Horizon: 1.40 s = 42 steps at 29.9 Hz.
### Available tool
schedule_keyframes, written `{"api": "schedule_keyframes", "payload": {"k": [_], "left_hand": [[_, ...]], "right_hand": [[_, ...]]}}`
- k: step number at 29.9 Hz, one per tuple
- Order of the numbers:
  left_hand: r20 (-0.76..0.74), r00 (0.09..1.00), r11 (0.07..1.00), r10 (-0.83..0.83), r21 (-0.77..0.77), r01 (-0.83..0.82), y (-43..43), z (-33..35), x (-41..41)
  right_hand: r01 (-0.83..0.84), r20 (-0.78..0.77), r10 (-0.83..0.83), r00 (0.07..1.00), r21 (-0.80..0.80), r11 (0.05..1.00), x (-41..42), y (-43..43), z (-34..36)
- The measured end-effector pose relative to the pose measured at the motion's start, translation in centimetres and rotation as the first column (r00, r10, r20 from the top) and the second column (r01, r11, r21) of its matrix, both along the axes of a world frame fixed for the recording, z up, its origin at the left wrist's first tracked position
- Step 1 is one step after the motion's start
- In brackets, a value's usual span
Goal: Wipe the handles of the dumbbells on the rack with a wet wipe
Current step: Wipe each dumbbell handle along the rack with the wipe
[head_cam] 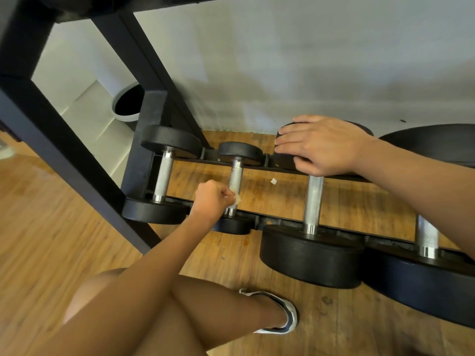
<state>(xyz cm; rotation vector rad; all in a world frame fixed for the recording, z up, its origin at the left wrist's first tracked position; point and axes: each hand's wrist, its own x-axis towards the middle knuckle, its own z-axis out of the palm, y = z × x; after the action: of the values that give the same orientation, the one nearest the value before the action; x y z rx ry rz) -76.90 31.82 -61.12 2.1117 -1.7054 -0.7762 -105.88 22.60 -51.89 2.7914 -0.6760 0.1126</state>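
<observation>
L hand (210, 199) pinches wipe (236, 198) at handle's (236, 176) near end; gaps beside.

Dumbbell heads (311, 255): matte black throughout.
Handles (313, 201): bright silver; the left two show fine crosshatch knurling.
Rack (77, 160): black.
Floor (64, 240): orange-brown wood-grain planks, with darker stains near the rack.
Wall (282, 60): pale grey-white, mottled with shadow.
Wet wipe (237, 199): whitish, translucent.
Shoe (289, 313): white with a dark navy band.
Far bin (126, 106): grey, black inside.

Floor (64, 227): orange-brown wood planks.
Wall (282, 60): pale and plain, meeting the floor's far edge.
Bin (127, 104): round, grey, dark-mouthed, at the floor's far left edge.
Scrap (274, 181): small, white, on the floor.
</observation>
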Motion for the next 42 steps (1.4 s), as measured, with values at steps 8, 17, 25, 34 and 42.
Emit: {"api": "schedule_keyframes", "payload": {"k": [8,17,25,34,42], "left_hand": [[0.223,0.963,0.986,-0.150,0.111,0.128,0.7,0.8,-0.3],[0.726,0.464,0.656,-0.508,-0.022,0.754,-4.2,2.2,0.5],[0.791,0.159,0.471,-0.590,0.178,0.864,-6.0,2.5,1.0],[0.679,0.183,0.449,-0.711,0.238,0.861,-4.5,1.6,3.2],[0.641,-0.055,0.281,-0.766,0.410,0.868,-4.9,2.4,3.8]], "right_hand": [[0.000,-0.002,0.000,1.000,0.003,1.000,0.1,0.1,0.1],[-0.015,0.024,0.016,1.000,-0.002,1.000,-0.1,0.1,0.2],[-0.026,0.032,0.026,0.999,-0.004,1.000,-0.2,0.0,0.1],[-0.029,0.031,0.029,0.999,-0.003,1.000,-0.2,0.1,0.1],[-0.025,0.026,0.024,0.999,0.002,1.000,-0.1,0.1,0.2]]}}
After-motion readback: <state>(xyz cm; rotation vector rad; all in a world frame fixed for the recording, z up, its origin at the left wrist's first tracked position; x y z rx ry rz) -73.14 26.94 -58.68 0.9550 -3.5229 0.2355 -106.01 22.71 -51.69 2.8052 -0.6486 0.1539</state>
